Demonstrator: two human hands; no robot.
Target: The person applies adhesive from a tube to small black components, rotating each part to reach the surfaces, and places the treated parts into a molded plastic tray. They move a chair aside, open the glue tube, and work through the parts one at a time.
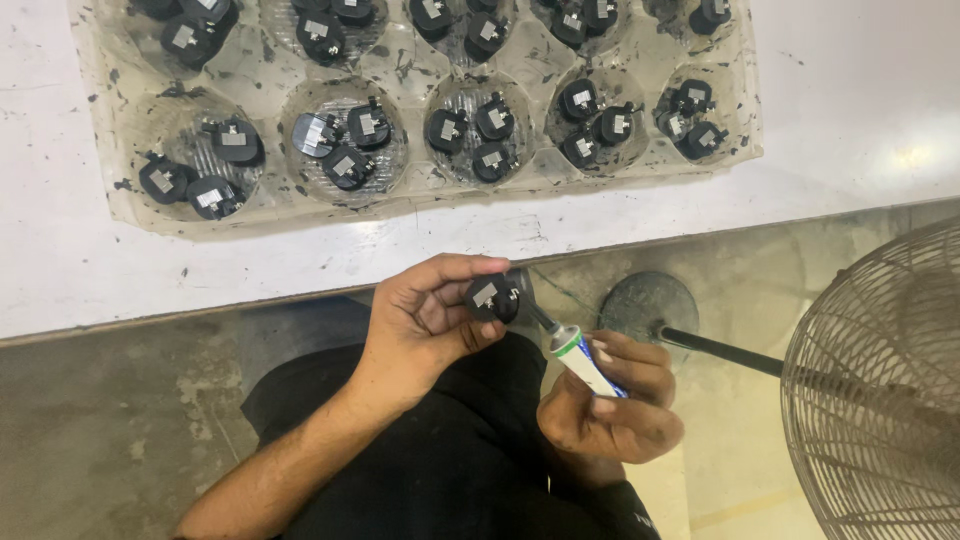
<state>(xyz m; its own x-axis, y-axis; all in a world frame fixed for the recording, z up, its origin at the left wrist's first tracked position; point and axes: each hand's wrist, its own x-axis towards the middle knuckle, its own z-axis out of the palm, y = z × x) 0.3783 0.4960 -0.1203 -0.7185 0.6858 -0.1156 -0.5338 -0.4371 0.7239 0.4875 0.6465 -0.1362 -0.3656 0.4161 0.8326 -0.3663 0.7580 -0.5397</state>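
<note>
white table (700,215) carries a clear tray (130,205) of black parts, close within reach. left hand (425,320) pinches one black part (493,298) over the lap, face turned up toward the tube (580,360) that right hand (610,405) grips, nozzle touching it.

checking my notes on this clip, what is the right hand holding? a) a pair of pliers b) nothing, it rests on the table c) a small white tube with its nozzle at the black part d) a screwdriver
c: the right hand grips a small white tube whose nozzle points up at the round black part pinched in the fingers of the left hand.
</note>
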